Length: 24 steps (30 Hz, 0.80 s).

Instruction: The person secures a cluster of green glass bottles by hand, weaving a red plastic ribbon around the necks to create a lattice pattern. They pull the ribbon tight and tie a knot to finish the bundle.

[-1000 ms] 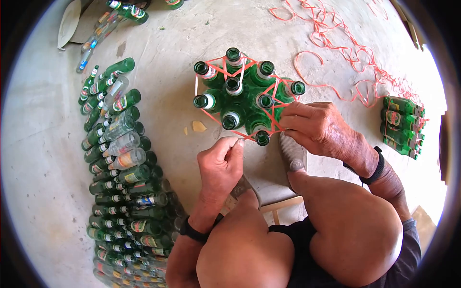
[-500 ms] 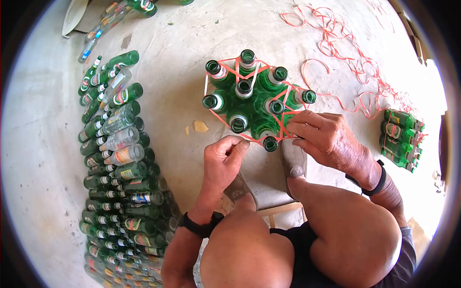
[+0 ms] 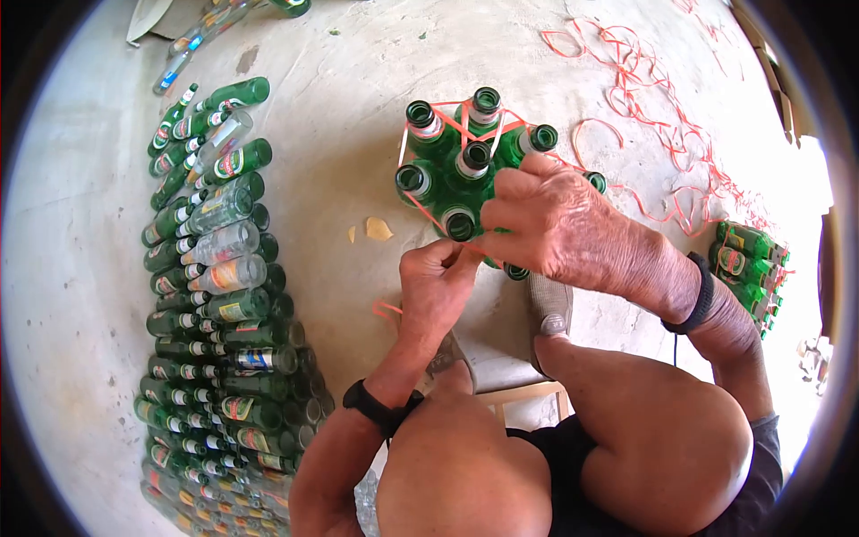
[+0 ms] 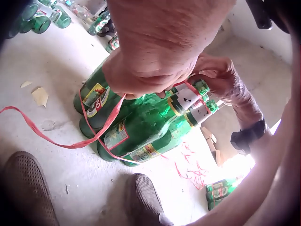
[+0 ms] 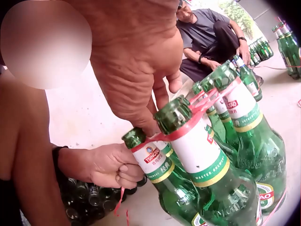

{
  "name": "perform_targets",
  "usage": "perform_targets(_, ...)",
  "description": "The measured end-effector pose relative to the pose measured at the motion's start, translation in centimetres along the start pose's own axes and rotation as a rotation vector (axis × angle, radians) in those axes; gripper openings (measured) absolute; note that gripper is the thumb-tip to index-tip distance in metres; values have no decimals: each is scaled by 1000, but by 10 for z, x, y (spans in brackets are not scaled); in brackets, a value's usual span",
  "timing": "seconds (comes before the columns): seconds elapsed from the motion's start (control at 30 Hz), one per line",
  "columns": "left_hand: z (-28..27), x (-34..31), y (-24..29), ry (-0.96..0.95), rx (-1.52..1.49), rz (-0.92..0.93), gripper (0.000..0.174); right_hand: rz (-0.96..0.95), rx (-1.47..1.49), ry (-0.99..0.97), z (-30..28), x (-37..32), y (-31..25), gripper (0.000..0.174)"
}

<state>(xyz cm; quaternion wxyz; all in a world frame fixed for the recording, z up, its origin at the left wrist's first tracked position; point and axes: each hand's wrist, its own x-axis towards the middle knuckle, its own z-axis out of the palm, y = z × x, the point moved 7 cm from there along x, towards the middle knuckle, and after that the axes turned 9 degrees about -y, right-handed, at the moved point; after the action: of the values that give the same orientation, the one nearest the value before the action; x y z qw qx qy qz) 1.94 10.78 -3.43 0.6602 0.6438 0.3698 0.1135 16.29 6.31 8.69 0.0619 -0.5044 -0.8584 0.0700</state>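
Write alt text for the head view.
A person's left hand pinches red plastic ribbon beside upright green glass bottles laced with it; the right hand covers part of them. More bottles lie in rows at left.

The right grip (image 3: 555,219) has moved over the green bottles (image 3: 474,166), close beside the left grip (image 3: 436,291)

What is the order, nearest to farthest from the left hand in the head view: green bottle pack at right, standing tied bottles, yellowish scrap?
1. Standing tied bottles, just beyond the left hand
2. Yellowish scrap, on the floor, further left
3. Green bottle pack, at far right
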Motion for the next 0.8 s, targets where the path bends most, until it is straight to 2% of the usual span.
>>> perform_targets(0.03,1,2,-4,-11,24,-9,11,16,7,-18,-1,2,2,7)
perform_targets(0.13,3,4,-10,37,-48,-10,30,-62,84,-80,9,5,8,3)
perform_targets(0.23,2,5,-14,8,-52,-105,31,-95,173,-129,19,6,14,1)
perform_targets(0.53,1,10,-20,-47,-99,-123,32,-36,237,-194,18,14,16,5)
perform_targets(0.8,0,10,-21,-41,-55,-104,49,-82,319,-256,12,11,19,8)
